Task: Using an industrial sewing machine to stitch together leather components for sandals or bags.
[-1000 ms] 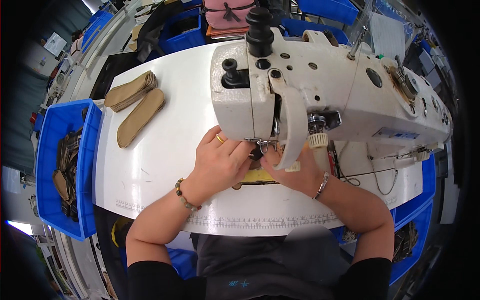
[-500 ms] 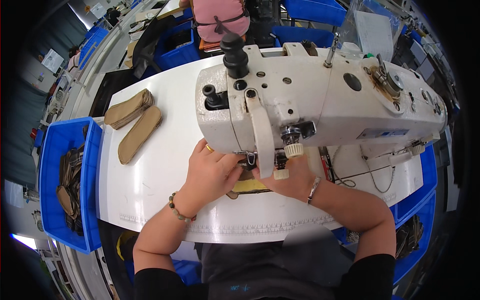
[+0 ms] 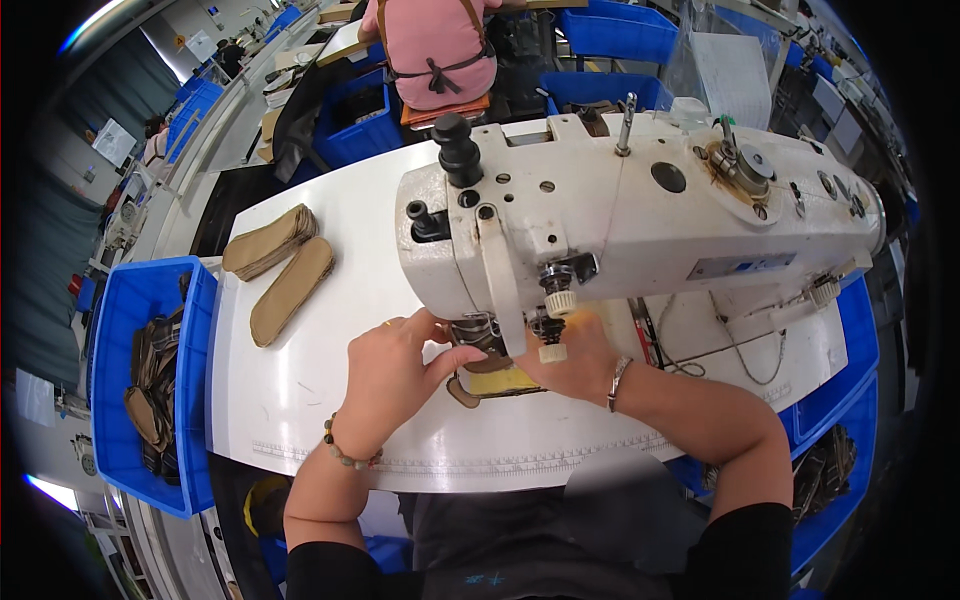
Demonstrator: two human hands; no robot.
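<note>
A flat brown fabric piece (image 3: 487,364) with a dark upper part lies under the needle end of a white sewing machine (image 3: 620,215). Beside its near edge shows a yellow layer (image 3: 503,381), and a rounded brown end (image 3: 461,393) sticks out at the left. My left hand (image 3: 385,370) is at the piece's left side, thumb and forefinger curved around its edge with a gap between them. On the right, my right hand (image 3: 578,358) rests by the yellow layer; the machine's front parts hide most of its fingers.
Two stacks of tan sole-shaped pieces (image 3: 292,292) lie at the table's left. A blue bin (image 3: 203,395) of dark pieces stands past that edge; more blue bins are at right and behind. Tweezers (image 3: 640,333) and a cord (image 3: 742,350) lie at right. A person in pink (image 3: 437,55) sits ahead.
My left thumb and forefinger have spread from a closer pinch, showing more of the fabric piece. My right hand stays near the yellow layer. The whole view has shifted slightly.
</note>
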